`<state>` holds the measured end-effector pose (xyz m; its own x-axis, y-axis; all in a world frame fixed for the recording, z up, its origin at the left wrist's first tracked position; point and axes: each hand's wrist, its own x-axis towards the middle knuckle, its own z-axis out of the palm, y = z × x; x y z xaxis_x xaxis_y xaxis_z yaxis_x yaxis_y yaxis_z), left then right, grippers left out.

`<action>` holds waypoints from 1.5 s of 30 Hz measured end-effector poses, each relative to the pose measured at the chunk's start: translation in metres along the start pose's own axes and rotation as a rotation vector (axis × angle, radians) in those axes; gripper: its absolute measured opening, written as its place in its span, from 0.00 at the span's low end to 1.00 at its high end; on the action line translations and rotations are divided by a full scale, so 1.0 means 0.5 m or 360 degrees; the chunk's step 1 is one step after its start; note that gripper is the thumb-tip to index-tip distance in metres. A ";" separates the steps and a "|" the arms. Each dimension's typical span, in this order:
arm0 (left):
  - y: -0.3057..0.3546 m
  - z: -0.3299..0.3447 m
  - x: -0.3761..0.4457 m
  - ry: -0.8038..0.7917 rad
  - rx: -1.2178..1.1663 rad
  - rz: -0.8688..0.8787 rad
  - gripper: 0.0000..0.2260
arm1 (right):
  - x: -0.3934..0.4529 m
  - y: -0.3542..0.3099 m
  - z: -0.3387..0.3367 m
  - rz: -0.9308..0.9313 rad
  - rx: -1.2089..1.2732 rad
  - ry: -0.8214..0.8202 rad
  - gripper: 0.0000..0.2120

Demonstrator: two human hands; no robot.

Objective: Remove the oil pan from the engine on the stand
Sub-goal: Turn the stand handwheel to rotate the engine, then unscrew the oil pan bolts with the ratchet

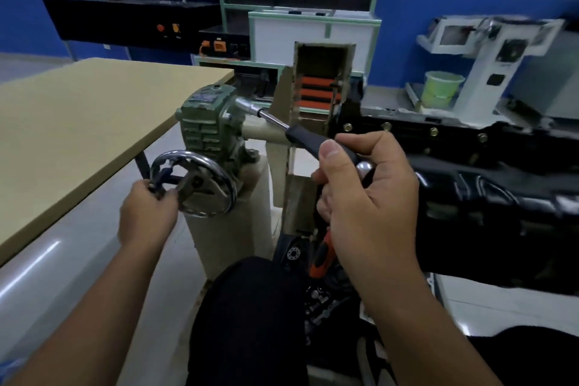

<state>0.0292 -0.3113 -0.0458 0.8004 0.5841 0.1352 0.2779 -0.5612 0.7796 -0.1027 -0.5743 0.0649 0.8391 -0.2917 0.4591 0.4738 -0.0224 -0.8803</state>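
Note:
The black engine with its oil pan point(488, 197) hangs on the stand at the right, a row of brass-coloured bolts point(387, 126) along its upper flange. My left hand point(147, 213) grips the knob of the chrome handwheel point(200, 185) on the green gearbox point(206, 122) of the stand. My right hand point(366, 197) holds a black-handled socket driver point(300, 135). Its steel shaft points up and left, ending beside the gearbox.
A tan table point(87, 122) stands at the left, its edge close to the handwheel. An orange-handled tool point(322, 257) and loose sockets lie low below my right hand. My dark-trousered knee point(250, 316) is in front. Benches and a green bucket point(441, 84) stand behind.

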 end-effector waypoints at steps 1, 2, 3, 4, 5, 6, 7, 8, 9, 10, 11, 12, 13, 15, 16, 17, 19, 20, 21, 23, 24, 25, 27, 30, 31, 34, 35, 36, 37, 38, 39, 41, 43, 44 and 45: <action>0.008 0.001 -0.021 0.0040 0.0092 0.0036 0.21 | -0.002 -0.015 -0.018 -0.0041 -0.0010 0.0040 0.02; 0.018 0.004 -0.047 0.0094 0.0140 0.0123 0.25 | -0.003 -0.031 -0.035 -0.0088 -0.0034 0.0083 0.03; 0.037 0.004 -0.079 0.0135 0.0117 0.0252 0.27 | -0.003 -0.048 -0.055 -0.0136 -0.0076 0.0132 0.03; 0.060 0.004 -0.113 0.0144 0.0038 0.0402 0.27 | -0.003 -0.063 -0.076 -0.0181 -0.0130 0.0188 0.03; 0.085 0.002 -0.147 0.0149 -0.0025 0.0560 0.25 | -0.005 -0.076 -0.097 -0.0219 -0.0186 0.0245 0.03; 0.109 -0.001 -0.178 0.0178 -0.0064 0.0730 0.24 | -0.007 -0.089 -0.119 -0.0247 -0.0243 0.0299 0.04; 0.136 -0.005 -0.206 0.0205 -0.0114 0.0912 0.21 | -0.011 -0.100 -0.139 -0.0265 -0.0309 0.0350 0.06; 0.166 -0.009 -0.228 0.0171 -0.0252 0.1081 0.18 | -0.016 -0.108 -0.156 -0.0269 -0.0377 0.0403 0.07; 0.199 -0.009 -0.245 0.0040 -0.0461 0.1176 0.16 | -0.023 -0.114 -0.170 -0.0265 -0.0440 0.0455 0.09; 0.235 -0.008 -0.257 -0.0142 -0.0675 0.1188 0.13 | -0.030 -0.119 -0.181 -0.0260 -0.0498 0.0501 0.10; 0.271 -0.004 -0.266 -0.0311 -0.0855 0.1152 0.12 | -0.036 -0.123 -0.190 -0.0256 -0.0562 0.0537 0.10; 0.303 0.006 -0.270 -0.0421 -0.0980 0.1115 0.10 | -0.041 -0.126 -0.196 -0.0249 -0.0633 0.0563 0.10; 0.332 0.021 -0.271 -0.0475 -0.1031 0.1109 0.08 | -0.045 -0.128 -0.198 -0.0240 -0.0707 0.0580 0.11; 0.369 0.055 -0.268 -0.0497 -0.1012 0.1177 0.05 | -0.047 -0.128 -0.197 -0.0241 -0.0837 0.0576 0.09; 0.376 0.070 -0.267 -0.0459 -0.0982 0.1209 0.04 | -0.046 -0.126 -0.193 -0.0257 -0.0888 0.0561 0.07; 0.376 0.083 -0.264 -0.0393 -0.0963 0.1228 0.03 | -0.045 -0.122 -0.187 -0.0276 -0.0924 0.0542 0.06; 0.358 0.103 -0.254 -0.0259 -0.0982 0.1205 0.03 | -0.043 -0.110 -0.173 -0.0304 -0.0966 0.0500 0.05; 0.344 0.110 -0.250 -0.0249 -0.1007 0.1174 0.04 | -0.042 -0.103 -0.166 -0.0319 -0.0984 0.0478 0.05; 0.329 0.116 -0.247 -0.0280 -0.1026 0.1157 0.05 | -0.042 -0.096 -0.161 -0.0336 -0.1003 0.0461 0.05; 0.307 0.125 -0.241 -0.0347 -0.1036 0.1188 0.06 | -0.041 -0.082 -0.153 -0.0368 -0.1050 0.0441 0.08; 0.302 0.127 -0.240 -0.0354 -0.1038 0.1212 0.07 | -0.041 -0.076 -0.148 -0.0390 -0.1074 0.0430 0.09; 0.300 0.126 -0.241 -0.0349 -0.1047 0.1231 0.08 | -0.041 -0.072 -0.141 -0.0430 -0.1101 0.0423 0.09; 0.303 0.123 -0.247 -0.0339 -0.1075 0.1253 0.09 | -0.043 -0.069 -0.130 -0.0548 -0.1165 0.0445 0.06; 0.306 0.115 -0.256 -0.0432 -0.1095 0.1299 0.16 | -0.052 -0.072 -0.127 -0.0700 -0.1249 0.0495 0.05; 0.307 0.113 -0.257 -0.0460 -0.1081 0.1321 0.18 | -0.054 -0.073 -0.130 -0.0719 -0.1273 0.0492 0.05; 0.314 0.105 -0.262 -0.0496 -0.0979 0.1351 0.19 | -0.055 -0.076 -0.135 -0.0722 -0.1327 0.0445 0.04; 0.316 0.104 -0.264 -0.0511 -0.0957 0.1343 0.19 | -0.053 -0.077 -0.134 -0.0748 -0.1357 0.0423 0.04; 0.316 0.102 -0.265 -0.0533 -0.0941 0.1325 0.19 | -0.051 -0.078 -0.132 -0.0781 -0.1388 0.0396 0.04; 0.315 0.101 -0.266 -0.0561 -0.0936 0.1296 0.19 | -0.048 -0.079 -0.130 -0.0814 -0.1417 0.0362 0.05; 0.315 0.099 -0.267 -0.0591 -0.0926 0.1265 0.19 | -0.044 -0.081 -0.129 -0.0849 -0.1447 0.0319 0.05; 0.313 0.097 -0.267 -0.0616 -0.0919 0.1245 0.20 | -0.041 -0.083 -0.130 -0.0890 -0.1482 0.0264 0.05; 0.311 0.093 -0.269 -0.0653 -0.0879 0.1245 0.22 | -0.033 -0.090 -0.134 -0.0954 -0.1566 0.0136 0.06; 0.310 0.089 -0.269 -0.0683 -0.0833 0.1266 0.23 | -0.027 -0.099 -0.138 -0.0952 -0.1701 -0.0002 0.07; 0.310 0.087 -0.268 -0.0704 -0.0810 0.1261 0.24 | -0.024 -0.105 -0.138 -0.0936 -0.1795 -0.0072 0.08; 0.310 0.086 -0.268 -0.0724 -0.0803 0.1248 0.25 | -0.022 -0.112 -0.136 -0.0925 -0.1896 -0.0135 0.09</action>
<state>-0.0122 -0.5016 0.0305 0.8143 -0.1747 0.5535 -0.5787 -0.3163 0.7517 -0.1567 -0.6349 0.1012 0.6301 0.1046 0.7694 0.2815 -0.9543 -0.1008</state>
